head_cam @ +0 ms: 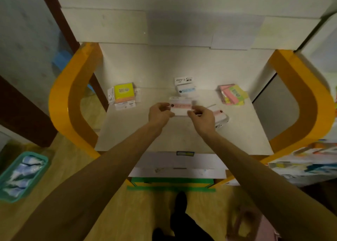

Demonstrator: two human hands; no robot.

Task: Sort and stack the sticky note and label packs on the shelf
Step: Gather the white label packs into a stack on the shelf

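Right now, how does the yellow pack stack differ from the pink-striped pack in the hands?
The yellow pack stack rests untouched at the shelf's back left; the pink-striped pack is held at centre by the left hand and right hand. One is stacked, the other single. Both look wrapped.

1. On the shelf (127,131), a stack of note packs (124,94) lies at the back left.
2. Another stack (232,94) lies at the back right.
3. Between them, at the back, sit label packs (185,87).
4. In front of those, the left hand (159,114) and right hand (202,119) hold one pack (181,108) by its ends.
5. A further pack (221,119) lies just right of the right hand.
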